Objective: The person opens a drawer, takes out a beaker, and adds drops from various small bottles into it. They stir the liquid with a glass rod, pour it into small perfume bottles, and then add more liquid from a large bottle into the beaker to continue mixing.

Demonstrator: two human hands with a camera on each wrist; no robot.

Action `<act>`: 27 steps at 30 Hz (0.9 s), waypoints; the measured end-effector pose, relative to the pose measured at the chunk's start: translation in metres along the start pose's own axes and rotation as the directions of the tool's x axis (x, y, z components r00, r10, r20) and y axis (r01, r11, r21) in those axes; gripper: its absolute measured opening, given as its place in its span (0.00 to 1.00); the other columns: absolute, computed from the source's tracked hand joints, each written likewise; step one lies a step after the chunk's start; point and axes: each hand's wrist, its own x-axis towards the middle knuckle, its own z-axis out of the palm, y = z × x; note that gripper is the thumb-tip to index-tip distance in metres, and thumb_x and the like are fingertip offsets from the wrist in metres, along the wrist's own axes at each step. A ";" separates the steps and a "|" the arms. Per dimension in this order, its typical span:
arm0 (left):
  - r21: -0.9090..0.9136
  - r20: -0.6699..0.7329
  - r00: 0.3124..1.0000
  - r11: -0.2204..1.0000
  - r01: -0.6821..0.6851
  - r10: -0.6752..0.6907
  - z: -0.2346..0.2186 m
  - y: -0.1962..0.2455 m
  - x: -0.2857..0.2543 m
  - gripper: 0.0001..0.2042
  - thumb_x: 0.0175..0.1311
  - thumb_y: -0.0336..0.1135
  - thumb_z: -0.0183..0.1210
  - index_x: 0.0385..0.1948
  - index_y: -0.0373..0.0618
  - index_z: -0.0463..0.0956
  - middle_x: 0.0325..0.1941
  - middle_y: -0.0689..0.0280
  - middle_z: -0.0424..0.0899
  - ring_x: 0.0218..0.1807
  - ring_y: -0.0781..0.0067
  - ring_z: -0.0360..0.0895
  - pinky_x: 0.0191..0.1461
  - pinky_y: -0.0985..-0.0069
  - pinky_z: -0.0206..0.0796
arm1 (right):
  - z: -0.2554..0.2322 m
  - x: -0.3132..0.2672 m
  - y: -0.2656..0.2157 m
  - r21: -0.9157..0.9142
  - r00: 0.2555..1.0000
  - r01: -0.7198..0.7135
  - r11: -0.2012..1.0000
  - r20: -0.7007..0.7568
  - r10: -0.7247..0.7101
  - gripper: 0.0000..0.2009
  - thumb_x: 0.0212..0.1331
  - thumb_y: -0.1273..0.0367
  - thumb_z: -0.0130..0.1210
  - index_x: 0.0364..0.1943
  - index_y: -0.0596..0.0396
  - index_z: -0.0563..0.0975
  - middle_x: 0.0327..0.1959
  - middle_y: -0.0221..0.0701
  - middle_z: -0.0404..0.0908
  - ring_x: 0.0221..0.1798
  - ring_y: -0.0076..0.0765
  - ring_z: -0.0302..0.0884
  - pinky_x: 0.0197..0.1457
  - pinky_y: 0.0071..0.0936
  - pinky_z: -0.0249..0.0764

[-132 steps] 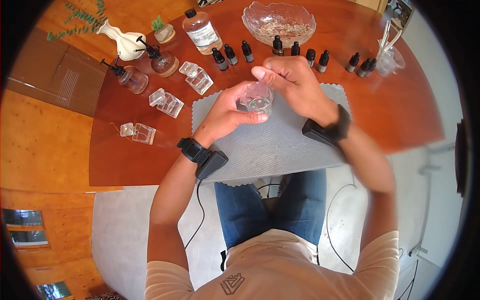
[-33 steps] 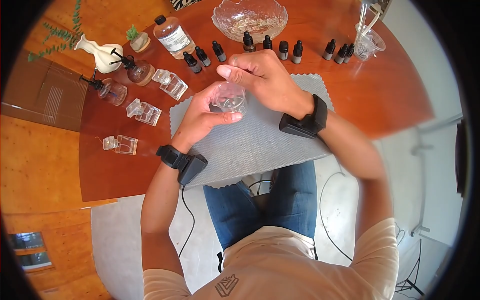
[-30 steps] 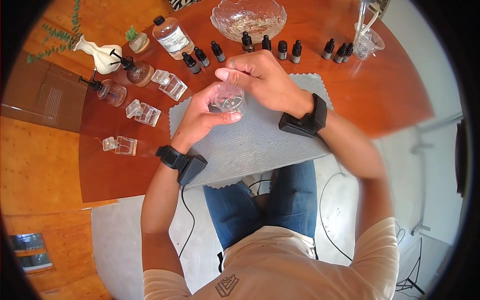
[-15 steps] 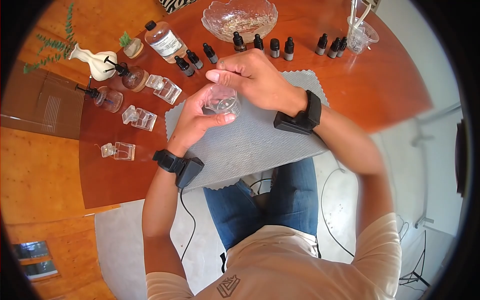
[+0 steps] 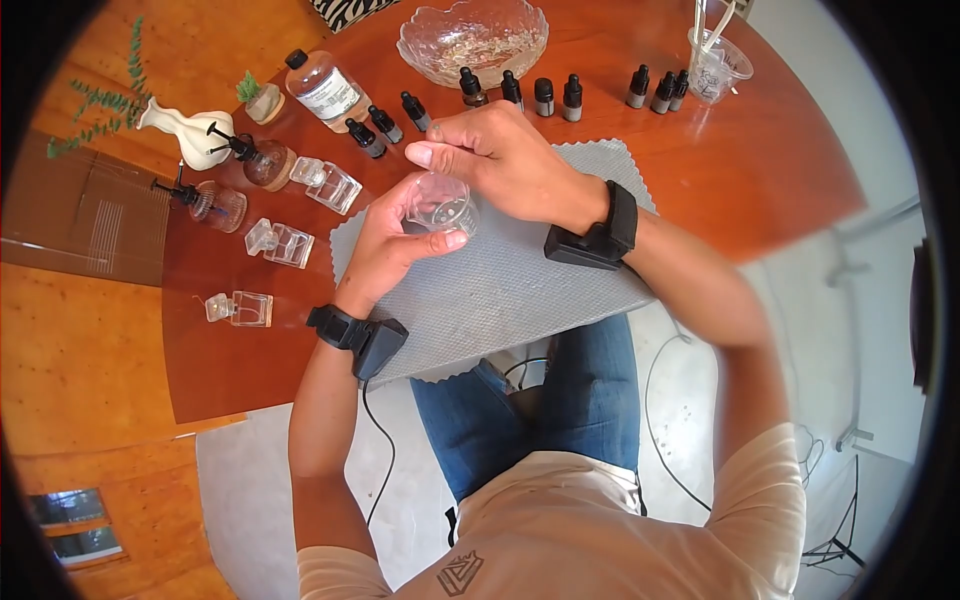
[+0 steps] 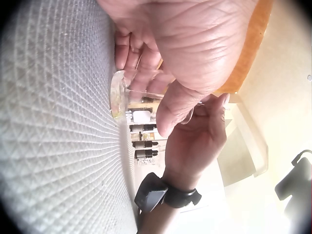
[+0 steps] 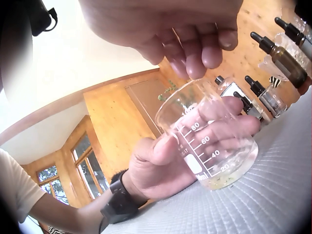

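A clear glass beaker (image 7: 217,146) with white scale marks has a shallow layer of pale yellowish liquid at its bottom. It stands on the grey textured mat (image 5: 500,290), close to the mat's far left part. My left hand (image 5: 392,235) grips it from the left, thumb on the near side and fingers around the far side. Just over the rim is my right hand (image 5: 510,165), its fingers curled downward and thumb against the index finger. Whether something thin is pinched there, I cannot tell. In the right wrist view, the right fingertips (image 7: 195,68) hang right at the beaker's mouth.
Several black-capped dropper bottles (image 5: 571,98) line the table behind the hands. Square glass bottles (image 5: 252,309) and pump bottles (image 5: 218,205) stand left. Behind them are a labelled large bottle (image 5: 330,92), a white vase (image 5: 195,130), a glass bowl (image 5: 470,45) and a cup with sticks (image 5: 715,75).
The head view has shifted, so the table and hands appear further left. My left hand keeps its grip on the beaker; my right hand stays over its rim in nearly the same pose.
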 end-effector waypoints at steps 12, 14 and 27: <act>-0.013 0.008 1.000 1.000 -0.020 0.020 -0.001 -0.002 0.001 0.32 0.54 0.38 0.76 0.62 0.38 0.75 0.60 0.59 0.84 0.64 0.67 0.78 0.71 0.67 0.64 | 0.000 -0.001 -0.002 0.104 0.999 -0.054 0.993 0.000 0.054 0.22 0.73 0.59 0.59 0.25 0.63 0.75 0.16 0.29 0.61 0.23 0.22 0.52 0.26 0.31 0.55; 0.000 0.010 1.000 1.000 -0.012 0.012 0.000 0.000 0.000 0.32 0.54 0.38 0.76 0.61 0.38 0.75 0.60 0.59 0.84 0.63 0.67 0.78 0.70 0.67 0.64 | -0.002 0.000 -0.002 0.067 0.997 -0.066 0.996 0.030 0.064 0.22 0.73 0.59 0.60 0.25 0.63 0.76 0.16 0.29 0.62 0.23 0.22 0.53 0.26 0.31 0.56; -0.033 -0.002 1.000 0.999 0.019 -0.019 0.001 0.004 -0.001 0.32 0.54 0.38 0.75 0.62 0.37 0.75 0.60 0.58 0.84 0.64 0.66 0.78 0.72 0.66 0.63 | -0.003 -0.001 -0.003 0.081 0.998 -0.049 0.996 0.046 0.046 0.22 0.73 0.60 0.60 0.24 0.63 0.74 0.16 0.30 0.61 0.23 0.22 0.52 0.25 0.31 0.56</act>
